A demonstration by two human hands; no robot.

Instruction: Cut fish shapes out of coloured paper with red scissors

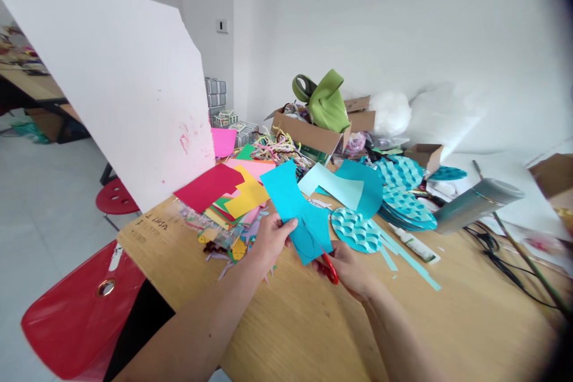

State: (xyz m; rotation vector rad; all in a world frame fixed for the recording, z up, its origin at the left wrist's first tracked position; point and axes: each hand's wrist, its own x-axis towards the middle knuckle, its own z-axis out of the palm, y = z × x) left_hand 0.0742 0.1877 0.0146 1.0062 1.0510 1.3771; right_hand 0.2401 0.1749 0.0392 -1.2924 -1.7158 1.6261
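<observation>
My left hand [273, 237] pinches the left edge of a bright blue sheet of paper [295, 203], thumb on top. A curved piece is cut out of the sheet's right side, and a drawn curve shows on its lower part. In my right hand [342, 265] are red-handled scissors [330, 268], their blades at the lower right of the paper. Just right of the sheet lies a round blue disc [356, 230] covered with pale wavy strips. Behind it are a pale aqua paper piece [340, 186] and a plain blue circle [367, 191].
Coloured paper sheets [212, 186] and scraps lie at the left. A white board [116, 71] stands on the left edge. Stacked patterned discs [405, 203], a glue bottle [416, 245], a metallic cylinder [477, 206] and black cables [496, 262] are right. A cardboard box [308, 131] stands behind.
</observation>
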